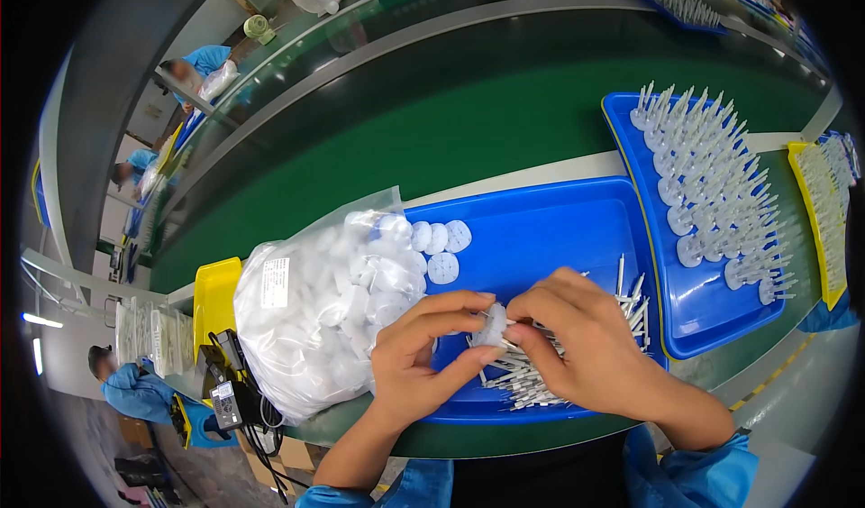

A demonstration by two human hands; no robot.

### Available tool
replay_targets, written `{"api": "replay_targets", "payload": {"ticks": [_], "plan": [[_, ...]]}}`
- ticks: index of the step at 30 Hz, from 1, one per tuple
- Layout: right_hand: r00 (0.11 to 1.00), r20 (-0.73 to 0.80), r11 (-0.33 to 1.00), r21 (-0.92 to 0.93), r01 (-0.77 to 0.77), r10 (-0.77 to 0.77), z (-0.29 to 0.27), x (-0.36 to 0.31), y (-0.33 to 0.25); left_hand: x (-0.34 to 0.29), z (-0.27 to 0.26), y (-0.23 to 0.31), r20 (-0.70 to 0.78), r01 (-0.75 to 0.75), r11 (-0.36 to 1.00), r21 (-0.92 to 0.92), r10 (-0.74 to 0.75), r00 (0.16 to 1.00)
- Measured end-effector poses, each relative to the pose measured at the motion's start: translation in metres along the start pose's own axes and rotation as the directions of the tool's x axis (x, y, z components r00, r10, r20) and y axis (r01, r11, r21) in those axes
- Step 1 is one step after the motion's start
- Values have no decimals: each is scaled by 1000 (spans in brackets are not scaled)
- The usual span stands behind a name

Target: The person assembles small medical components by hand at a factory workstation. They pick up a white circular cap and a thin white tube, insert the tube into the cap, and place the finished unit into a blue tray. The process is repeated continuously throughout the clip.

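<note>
Between thumb and fingers, my left hand [416, 356] grips a translucent white plastic disc [490, 326] above the front of a blue tray [550, 233]. My right hand [590, 338] pinches at the disc's right side; a small whitish bit shows at its fingertips, but its kind is hidden. Below both hands lies a heap of thin white sticks [532, 386] in the tray, partly covered by the right hand. Several loose discs [442, 267] lie at the tray's left, by the mouth of a clear plastic bag [302, 337] full of such discs.
At right, a second blue tray [712, 305] holds rows of discs with upright sticks; a yellow tray [824, 237] with similar pieces stands beyond. A green conveyor belt [432, 129] runs behind. Left are a yellow bin [212, 292] and a cabled black device [230, 402]. Other people work farther off.
</note>
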State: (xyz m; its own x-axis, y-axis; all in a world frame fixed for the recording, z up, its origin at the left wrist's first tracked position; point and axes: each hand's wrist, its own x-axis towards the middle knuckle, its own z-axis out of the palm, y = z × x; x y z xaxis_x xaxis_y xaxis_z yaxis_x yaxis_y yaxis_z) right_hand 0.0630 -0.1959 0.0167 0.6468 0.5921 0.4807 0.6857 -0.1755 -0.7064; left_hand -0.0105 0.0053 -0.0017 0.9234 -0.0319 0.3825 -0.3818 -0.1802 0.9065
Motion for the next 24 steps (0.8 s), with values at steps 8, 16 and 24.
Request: {"api": "replay_targets", "payload": {"ticks": [8, 16, 24], "plan": [[999, -32, 999, 23, -28, 28, 0, -3, -2, 10, -2, 7, 45, -96, 990, 103, 91, 995], [997, -47, 996, 73, -59, 63, 3, -4, -6, 7, -1, 2, 98, -320, 884, 341, 305, 947], [997, -75, 994, 105, -21, 30, 3, -5, -1, 6, 3, 1, 124, -400, 768, 501, 394, 911]]}}
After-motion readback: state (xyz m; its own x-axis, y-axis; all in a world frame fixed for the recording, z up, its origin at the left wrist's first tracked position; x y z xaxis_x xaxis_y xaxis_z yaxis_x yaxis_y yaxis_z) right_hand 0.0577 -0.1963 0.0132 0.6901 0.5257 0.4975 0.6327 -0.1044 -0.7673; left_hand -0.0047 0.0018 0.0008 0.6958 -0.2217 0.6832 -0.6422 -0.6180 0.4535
